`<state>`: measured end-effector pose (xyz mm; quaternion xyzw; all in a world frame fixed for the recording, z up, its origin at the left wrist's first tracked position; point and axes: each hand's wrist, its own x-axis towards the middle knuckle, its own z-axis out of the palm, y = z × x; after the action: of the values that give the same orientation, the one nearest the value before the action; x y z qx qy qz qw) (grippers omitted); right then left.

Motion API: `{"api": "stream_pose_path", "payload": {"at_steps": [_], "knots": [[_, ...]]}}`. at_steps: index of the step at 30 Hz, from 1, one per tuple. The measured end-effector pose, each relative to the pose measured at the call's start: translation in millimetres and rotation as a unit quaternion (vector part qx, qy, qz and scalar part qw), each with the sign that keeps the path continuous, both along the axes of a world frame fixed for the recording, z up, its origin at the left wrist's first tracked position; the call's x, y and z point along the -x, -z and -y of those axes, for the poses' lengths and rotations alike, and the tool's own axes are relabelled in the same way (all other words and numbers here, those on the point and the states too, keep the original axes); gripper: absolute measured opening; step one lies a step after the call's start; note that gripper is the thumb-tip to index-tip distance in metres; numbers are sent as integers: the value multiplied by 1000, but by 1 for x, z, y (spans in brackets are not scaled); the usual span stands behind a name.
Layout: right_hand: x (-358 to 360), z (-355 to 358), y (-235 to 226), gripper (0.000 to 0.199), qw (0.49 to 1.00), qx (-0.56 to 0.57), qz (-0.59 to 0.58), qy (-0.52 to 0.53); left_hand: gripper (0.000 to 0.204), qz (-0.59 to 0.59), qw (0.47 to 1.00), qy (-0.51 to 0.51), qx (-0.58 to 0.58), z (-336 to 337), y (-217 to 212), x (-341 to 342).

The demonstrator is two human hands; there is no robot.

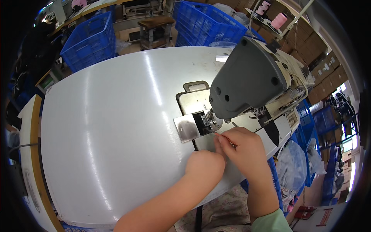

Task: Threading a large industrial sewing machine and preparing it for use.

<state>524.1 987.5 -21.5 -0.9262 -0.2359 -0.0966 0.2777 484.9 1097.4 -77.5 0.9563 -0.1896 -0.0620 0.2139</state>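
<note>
My right hand (243, 147) is closed in a pinch on a thin pointed tool (214, 133), whose exact kind I cannot make out. Its tip reaches toward the opening beside the needle area of a grey sewing machine (247, 77). Close against it, my left hand (205, 164) is curled, with its fingertips mostly hidden near the right fingers; whatever they hold does not show. A shiny metal slide plate (186, 128) is drawn out to the left, exposing the dark cavity and metal hook parts (206, 120). Another slim metal end (234, 124) juts out just beyond my right hand.
A broad white tabletop (112, 127) extends left of the machine. Blue plastic crates (91, 42) stand beyond it, near a brown-topped stool (156, 21). Pink thread cones (279, 21) sit behind the machine. Clear plastic bags (291, 164) lie at the right.
</note>
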Motion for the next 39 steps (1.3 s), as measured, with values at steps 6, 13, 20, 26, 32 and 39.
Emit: {"api": "stream_pose_path", "payload": {"at_steps": [6, 13, 20, 26, 32, 39], "knots": [[2, 7, 14, 9, 999, 37, -24, -21, 63, 28, 1000, -5, -9, -2, 6, 1], [-3, 30, 25, 15, 995, -83, 12, 47, 62, 10, 999, -36, -16, 1, -7, -1], [-11, 27, 32, 19, 994, -110, 9, 25, 64, 22, 998, -40, -37, -1, -7, -2], [-16, 30, 37, 19, 992, -122, 13, 22, 68, 21, 998, -36, -47, 1, -11, -3], [-20, 30, 42, 18, 991, -134, 2, 9, 69, 3, 997, -40, -66, 2, -10, -4], [-20, 31, 44, 18, 989, -148, -10, 3, 69, -2, 997, -36, -70, 2, -11, -4]]}}
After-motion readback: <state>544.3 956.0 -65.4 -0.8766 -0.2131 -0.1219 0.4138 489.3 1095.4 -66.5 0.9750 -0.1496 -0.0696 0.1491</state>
